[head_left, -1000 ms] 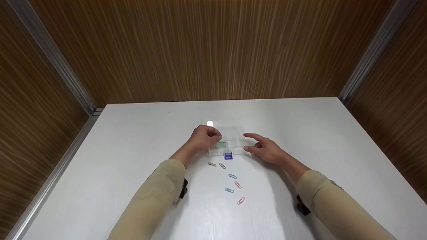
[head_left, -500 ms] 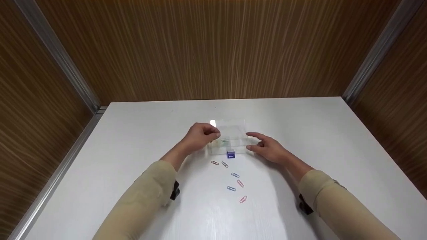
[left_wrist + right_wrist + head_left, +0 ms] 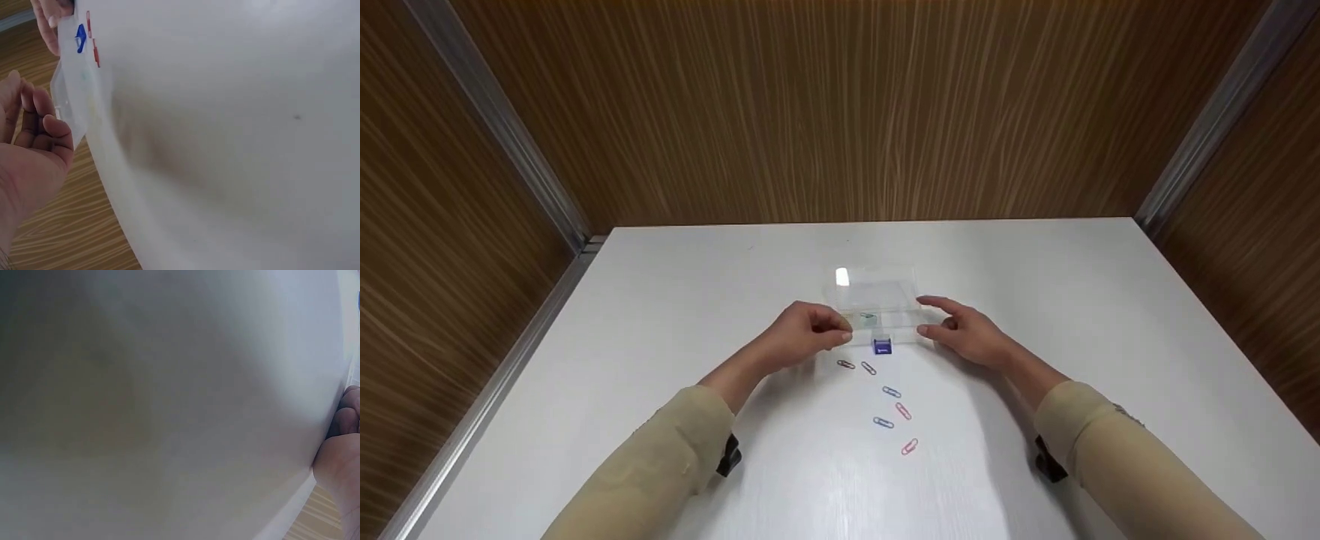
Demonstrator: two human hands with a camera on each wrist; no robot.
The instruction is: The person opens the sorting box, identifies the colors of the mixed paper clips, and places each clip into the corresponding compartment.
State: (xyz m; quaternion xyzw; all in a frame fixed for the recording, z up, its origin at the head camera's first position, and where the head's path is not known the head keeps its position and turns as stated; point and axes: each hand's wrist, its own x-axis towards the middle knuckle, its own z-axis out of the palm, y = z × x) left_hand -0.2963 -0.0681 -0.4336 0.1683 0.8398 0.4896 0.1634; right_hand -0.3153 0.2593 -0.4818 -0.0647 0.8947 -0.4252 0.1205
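A clear plastic box (image 3: pixel 877 296) with a blue latch (image 3: pixel 882 346) stands open mid-table, a green paper clip (image 3: pixel 868 319) lying inside. My left hand (image 3: pixel 840 334) hovers at the box's front left corner with fingers loosely curled, holding nothing; the left wrist view shows that hand (image 3: pixel 39 121) apart from the box (image 3: pixel 70 98). My right hand (image 3: pixel 930 316) rests at the box's right side, with index finger and thumb touching its edge. Several coloured paper clips (image 3: pixel 891 392) lie scattered on the table just in front of the box.
The white table (image 3: pixel 1072 300) is boxed in by wood-grain walls (image 3: pixel 840 112) at the back and both sides. The right wrist view shows only blurred tabletop (image 3: pixel 169 405) and part of the hand (image 3: pixel 340 461).
My left hand has drawn back from over the box to its front left corner. The right hand has stayed at the box's right side.
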